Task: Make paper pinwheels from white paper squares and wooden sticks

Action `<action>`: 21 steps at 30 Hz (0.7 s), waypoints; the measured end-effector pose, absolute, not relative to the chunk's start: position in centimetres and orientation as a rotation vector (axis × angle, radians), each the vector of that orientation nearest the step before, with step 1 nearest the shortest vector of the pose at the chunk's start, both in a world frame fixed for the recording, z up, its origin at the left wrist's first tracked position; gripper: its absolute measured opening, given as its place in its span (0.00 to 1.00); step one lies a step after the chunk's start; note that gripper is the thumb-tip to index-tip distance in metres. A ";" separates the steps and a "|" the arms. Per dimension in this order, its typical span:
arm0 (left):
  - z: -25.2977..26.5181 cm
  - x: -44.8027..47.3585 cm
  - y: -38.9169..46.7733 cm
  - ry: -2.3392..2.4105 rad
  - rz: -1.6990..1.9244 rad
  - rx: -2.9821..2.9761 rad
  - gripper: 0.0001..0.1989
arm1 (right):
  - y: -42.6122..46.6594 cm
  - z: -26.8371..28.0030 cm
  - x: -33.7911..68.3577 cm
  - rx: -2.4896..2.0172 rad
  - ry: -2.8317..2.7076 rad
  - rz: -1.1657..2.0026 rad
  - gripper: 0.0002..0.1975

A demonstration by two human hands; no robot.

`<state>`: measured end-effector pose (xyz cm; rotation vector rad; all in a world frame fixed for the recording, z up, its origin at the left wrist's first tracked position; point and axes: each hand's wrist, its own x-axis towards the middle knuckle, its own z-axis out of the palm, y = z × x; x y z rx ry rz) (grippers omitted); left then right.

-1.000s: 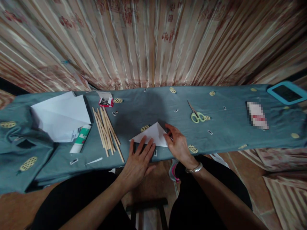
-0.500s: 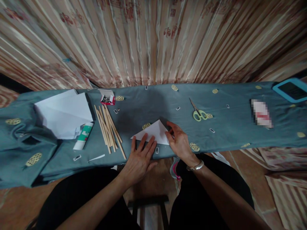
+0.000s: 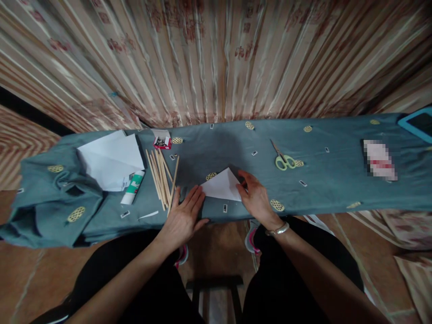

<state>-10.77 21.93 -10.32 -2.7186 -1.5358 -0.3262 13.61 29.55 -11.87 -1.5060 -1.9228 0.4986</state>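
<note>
A sheet of white paper [image 3: 222, 185], folded into a triangle, lies near the front edge of the cloth-covered table. My left hand [image 3: 182, 219] rests flat with fingers stretched out, its fingertips on the paper's left corner. The outer side of that hand is against the end of a wooden stick [image 3: 174, 180]. At the paper's right edge, my right hand [image 3: 257, 199] has its fingers curled and the thumb against the paper; part of that edge is hidden by the fingers.
Left of the wooden sticks are a glue stick [image 3: 133, 186] and a stack of white paper [image 3: 108, 157]. A small red box [image 3: 162, 141] stands behind the sticks. Green-handled scissors [image 3: 283, 159] lie to the right. Farther right are a blurred packet [image 3: 378, 159] and a blue-framed device [image 3: 416, 126].
My left hand has slid left along the paper to its corner. One wooden stick now lies apart, angled away from the others. The view has shifted a little left.
</note>
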 end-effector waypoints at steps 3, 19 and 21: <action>-10.0 -11.3 21.8 -1.527 -0.298 -2.678 0.31 | 29.6 -11.9 13.8 -1.507 -1.968 0.453 0.20; -10.4 -11.1 21.7 -1.560 -0.289 -2.597 0.32 | 27.1 -10.8 13.4 -1.553 -2.176 0.272 0.35; -10.4 -11.1 21.7 -1.568 -0.290 -2.597 0.31 | 26.8 -11.3 14.9 -1.591 -2.118 0.305 0.35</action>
